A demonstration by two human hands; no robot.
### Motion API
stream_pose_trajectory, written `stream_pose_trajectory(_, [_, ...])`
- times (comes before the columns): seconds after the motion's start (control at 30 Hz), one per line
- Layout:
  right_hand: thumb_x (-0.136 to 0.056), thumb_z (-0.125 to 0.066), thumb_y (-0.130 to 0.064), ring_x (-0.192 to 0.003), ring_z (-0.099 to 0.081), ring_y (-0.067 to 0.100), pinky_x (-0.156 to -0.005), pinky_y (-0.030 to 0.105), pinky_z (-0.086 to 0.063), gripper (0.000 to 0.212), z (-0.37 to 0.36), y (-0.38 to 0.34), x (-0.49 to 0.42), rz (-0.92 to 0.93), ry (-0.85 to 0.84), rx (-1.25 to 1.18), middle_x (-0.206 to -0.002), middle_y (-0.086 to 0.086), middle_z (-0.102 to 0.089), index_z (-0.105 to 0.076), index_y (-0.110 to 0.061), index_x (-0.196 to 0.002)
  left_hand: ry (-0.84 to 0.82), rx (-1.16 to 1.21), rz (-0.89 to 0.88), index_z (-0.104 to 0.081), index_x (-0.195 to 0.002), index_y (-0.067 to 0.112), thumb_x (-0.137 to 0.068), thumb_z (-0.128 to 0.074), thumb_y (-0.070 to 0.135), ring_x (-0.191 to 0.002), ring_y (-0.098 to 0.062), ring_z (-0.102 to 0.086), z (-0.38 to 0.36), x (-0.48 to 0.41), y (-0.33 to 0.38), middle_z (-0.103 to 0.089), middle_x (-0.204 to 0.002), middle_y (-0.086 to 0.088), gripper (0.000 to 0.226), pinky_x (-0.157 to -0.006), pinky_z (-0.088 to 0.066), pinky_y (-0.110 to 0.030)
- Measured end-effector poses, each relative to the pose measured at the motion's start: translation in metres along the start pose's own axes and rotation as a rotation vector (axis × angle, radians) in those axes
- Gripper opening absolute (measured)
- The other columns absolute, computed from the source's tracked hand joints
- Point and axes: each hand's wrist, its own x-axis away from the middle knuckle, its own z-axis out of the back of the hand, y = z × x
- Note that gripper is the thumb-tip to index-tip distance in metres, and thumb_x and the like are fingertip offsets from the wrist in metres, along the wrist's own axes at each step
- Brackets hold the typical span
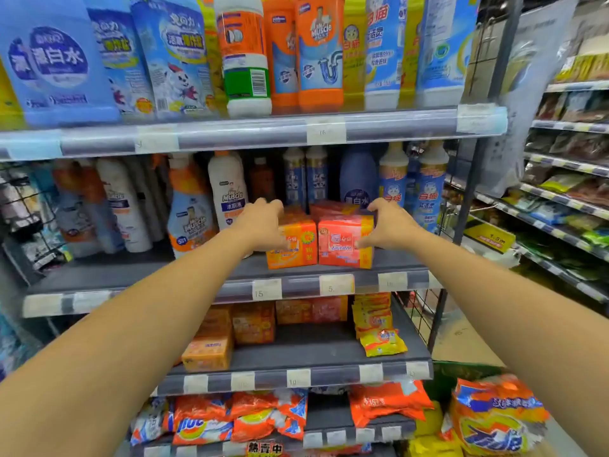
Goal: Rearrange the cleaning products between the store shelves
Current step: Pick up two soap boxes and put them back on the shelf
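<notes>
Two soap packs stand side by side on the middle shelf (211,278): an orange pack (296,249) on the left and a red-pink pack (342,245) on the right, with more packs behind them. My left hand (263,222) grips the orange pack's left side, fingers curled over its top. At the red-pink pack's right side my right hand (384,222) holds it, thumb on the front and fingers over the top. Both forearms reach in from below.
Spray and cleaner bottles (188,212) stand left of the packs and blue-white bottles (428,189) behind and to the right. The top shelf holds bleach and drain cleaner bottles (319,51). Soap bars (207,351) and detergent bags (263,420) fill the lower shelves. A snack aisle (566,192) is at right.
</notes>
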Motion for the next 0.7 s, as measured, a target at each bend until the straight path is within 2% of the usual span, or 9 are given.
stream_pose_trajectory(0.2, [-0.058,-0.092,-0.037,-0.126,-0.049,0.029,-0.095,0.035,-0.045,0.110,-0.024,0.013,-0.022,-0.106,-0.017,-0.089,-0.143,0.010,-0.047,-0.031,-0.010,-0.146,-0.054,0.056,0.066,-0.038,-0.143,0.004,-0.059,-0.087,0.056,-0.120,-0.035,-0.052,-0.029,-0.024,-0.025,-0.045,-0.140,-0.019,0.110,-0.083,-0.047,-0.036])
stream_pose_trajectory(0.3, [-0.056,-0.094,-0.033,-0.122,-0.051,0.026,-0.091,0.030,-0.044,0.109,-0.030,0.017,-0.028,-0.111,0.024,-0.187,-0.136,0.008,-0.051,-0.035,-0.010,-0.144,-0.033,0.161,0.071,-0.041,-0.144,0.006,-0.059,-0.089,0.053,-0.117,-0.030,-0.056,-0.030,-0.034,-0.031,-0.057,-0.131,-0.015,0.109,-0.078,-0.044,-0.029])
stream_pose_trajectory(0.4, [-0.055,-0.096,-0.026,-0.101,-0.061,0.019,-0.079,0.029,-0.050,0.097,-0.040,0.025,-0.031,-0.134,0.033,-0.347,-0.117,0.003,-0.062,-0.043,-0.010,-0.134,0.022,0.230,0.076,-0.046,-0.142,0.011,-0.057,-0.091,0.050,-0.116,-0.029,-0.058,-0.035,-0.037,-0.032,-0.057,-0.132,-0.013,0.103,-0.078,-0.044,-0.027])
stream_pose_trajectory(0.5, [-0.055,-0.095,-0.019,-0.094,-0.069,0.019,-0.087,0.040,-0.057,0.076,-0.053,0.038,-0.030,-0.158,-0.006,-0.514,-0.105,0.003,-0.070,-0.052,-0.015,-0.118,0.103,0.420,0.159,-0.045,-0.139,0.012,-0.050,-0.096,0.043,-0.111,-0.030,-0.060,-0.047,-0.033,-0.033,-0.062,-0.122,-0.014,0.107,-0.081,-0.050,-0.031])
stream_pose_trajectory(0.57, [-0.056,-0.095,-0.018,-0.091,-0.071,0.015,-0.087,0.039,-0.057,0.066,-0.058,0.043,-0.029,-0.152,-0.018,-0.578,-0.101,0.000,-0.072,-0.054,-0.024,-0.107,0.167,0.553,0.209,-0.042,-0.138,0.010,-0.046,-0.098,0.039,-0.108,-0.030,-0.061,-0.055,-0.030,-0.033,-0.063,-0.116,-0.014,0.111,-0.085,-0.053,-0.038])
stream_pose_trajectory(0.63, [-0.055,-0.095,-0.018,-0.088,-0.072,0.012,-0.084,0.036,-0.059,0.063,-0.060,0.045,-0.030,-0.140,-0.016,-0.602,-0.098,-0.003,-0.073,-0.054,-0.029,-0.100,0.241,0.622,0.254,-0.046,-0.130,0.007,-0.043,-0.099,0.038,-0.102,-0.027,-0.061,-0.063,-0.028,-0.034,-0.062,-0.112,-0.010,0.107,-0.074,-0.051,-0.034])
stream_pose_trajectory(0.7, [-0.053,-0.096,-0.017,-0.087,-0.072,0.010,-0.080,0.033,-0.059,0.064,-0.059,0.046,-0.030,-0.126,-0.018,-0.605,-0.098,-0.003,-0.073,-0.053,-0.029,-0.099,0.260,0.749,0.328,-0.049,-0.114,0.011,-0.042,-0.100,0.036,-0.086,-0.017,-0.059,-0.071,-0.025,-0.035,-0.061,-0.098,-0.001,0.091,-0.060,-0.042,-0.025])
